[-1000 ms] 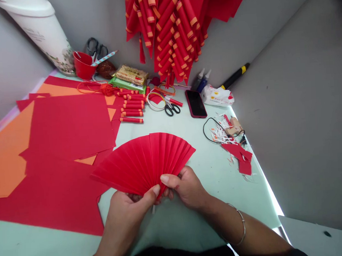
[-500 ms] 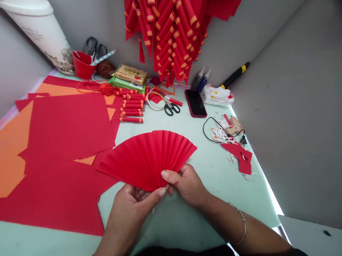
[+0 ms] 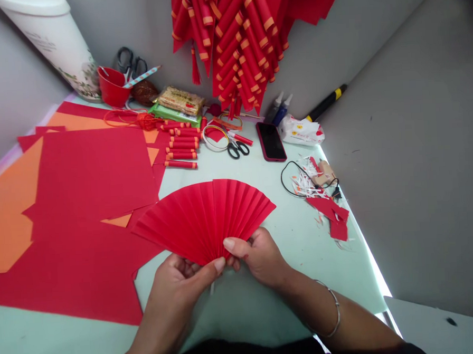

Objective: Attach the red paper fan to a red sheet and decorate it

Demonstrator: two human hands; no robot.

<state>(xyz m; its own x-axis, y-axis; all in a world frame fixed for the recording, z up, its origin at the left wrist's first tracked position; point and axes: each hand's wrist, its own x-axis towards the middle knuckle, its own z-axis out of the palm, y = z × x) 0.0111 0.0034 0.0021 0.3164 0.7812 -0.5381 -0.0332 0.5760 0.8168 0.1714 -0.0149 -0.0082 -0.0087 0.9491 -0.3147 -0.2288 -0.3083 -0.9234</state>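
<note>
A pleated red paper fan is spread wide above the table, its folds gathering at the bottom. My left hand pinches the gathered base from the left, thumb on top and fingers curled underneath. From the right, my right hand grips the folds near the same base, its thumb pressed on the front pleats. A small white strip pokes out below the left thumb; what it belongs to is hidden. The fan's left edge overlaps the red paper sheets.
Orange paper lies at left. Behind the fan are red paper rolls, a tape roll, scissors and a phone. Paper scraps and a corded glue gun lie right. Firecracker decorations hang above.
The fan's right edge has spread slightly further to the right. My left thumb has shifted a little left along the base; both hands keep their hold.
</note>
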